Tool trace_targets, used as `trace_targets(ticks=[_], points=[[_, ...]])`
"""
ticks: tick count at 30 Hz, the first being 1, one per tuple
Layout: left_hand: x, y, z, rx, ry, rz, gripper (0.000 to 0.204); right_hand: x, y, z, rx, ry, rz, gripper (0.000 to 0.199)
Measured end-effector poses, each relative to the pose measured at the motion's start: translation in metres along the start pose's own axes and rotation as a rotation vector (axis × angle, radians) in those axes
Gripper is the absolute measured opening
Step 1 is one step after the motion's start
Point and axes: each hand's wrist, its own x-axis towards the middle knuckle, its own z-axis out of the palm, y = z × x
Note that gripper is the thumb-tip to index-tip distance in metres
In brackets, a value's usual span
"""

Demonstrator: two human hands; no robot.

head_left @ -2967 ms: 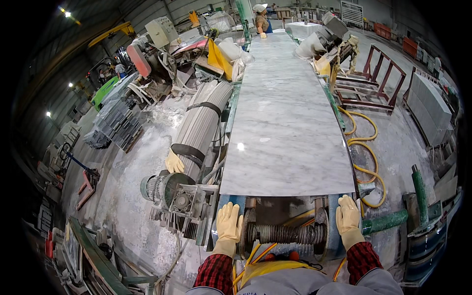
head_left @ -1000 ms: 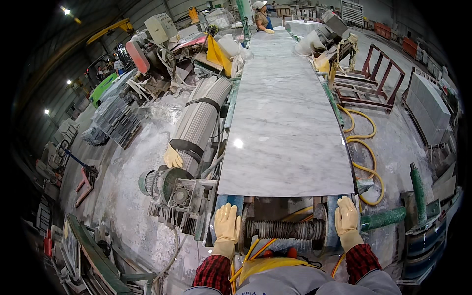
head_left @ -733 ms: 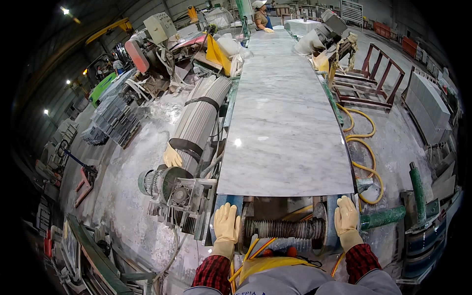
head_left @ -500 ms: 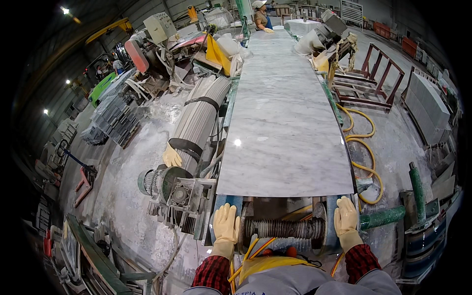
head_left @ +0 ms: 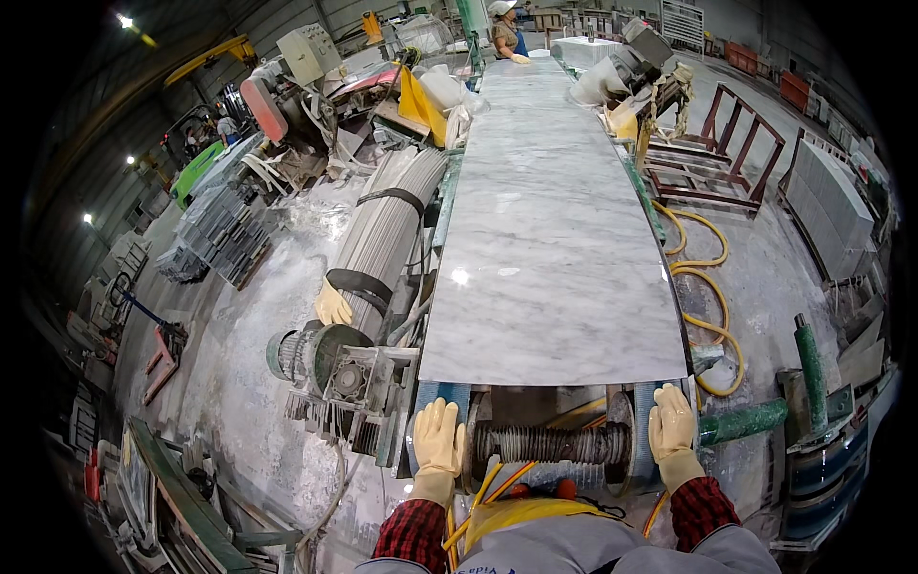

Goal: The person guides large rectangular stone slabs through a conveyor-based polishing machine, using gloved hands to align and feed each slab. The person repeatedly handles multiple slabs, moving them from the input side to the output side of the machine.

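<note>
A long white marble slab (head_left: 555, 287) with grey veins stretches away from me along a conveyor. Its near edge stops just short of my fingertips. My left hand (head_left: 439, 442), in a cream rubber glove, lies flat with fingers stretched out on the left blue belt (head_left: 446, 390). On the right blue belt (head_left: 645, 457) rests my right hand (head_left: 673, 430), gloved the same way, fingers extended forward. Neither hand holds anything. Between them spans a dark ribbed roller shaft (head_left: 553, 445), with yellow hoses passing beneath it.
Left of the conveyor are a motor (head_left: 311, 354), a spare cream glove (head_left: 332, 303) and a strapped bundle of long strips (head_left: 387, 220). A yellow hose (head_left: 712, 287) loops on the right floor by a green post (head_left: 811, 373). A co-worker (head_left: 507, 33) stands at the far end.
</note>
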Motion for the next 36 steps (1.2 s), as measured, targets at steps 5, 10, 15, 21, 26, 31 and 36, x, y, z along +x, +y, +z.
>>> trace_targets(ticks=[5,10,15,21,26,31,36], points=[[-0.003,-0.002,0.003,0.012,0.041,0.028,0.047,0.0,-0.003,-0.002,-0.009,-0.03,0.032,0.02],[-0.005,0.0,0.0,0.004,0.029,0.016,0.047,-0.001,-0.005,-0.003,0.005,0.022,-0.007,0.02],[-0.005,0.0,-0.001,0.015,0.051,0.045,0.048,-0.003,-0.004,-0.003,0.012,-0.02,0.03,0.021],[-0.005,0.001,-0.001,0.048,0.103,0.081,0.048,-0.001,-0.009,-0.006,0.028,0.022,-0.005,0.019],[-0.011,-0.001,0.0,-0.019,0.027,0.022,0.05,-0.005,-0.006,-0.005,0.038,0.042,-0.019,0.02],[-0.013,-0.003,0.003,0.005,0.021,0.02,0.051,-0.007,-0.005,-0.005,0.011,0.06,-0.046,0.021],[-0.013,0.0,0.0,0.039,0.042,0.036,0.051,-0.006,-0.009,-0.008,0.05,0.053,-0.028,0.021]])
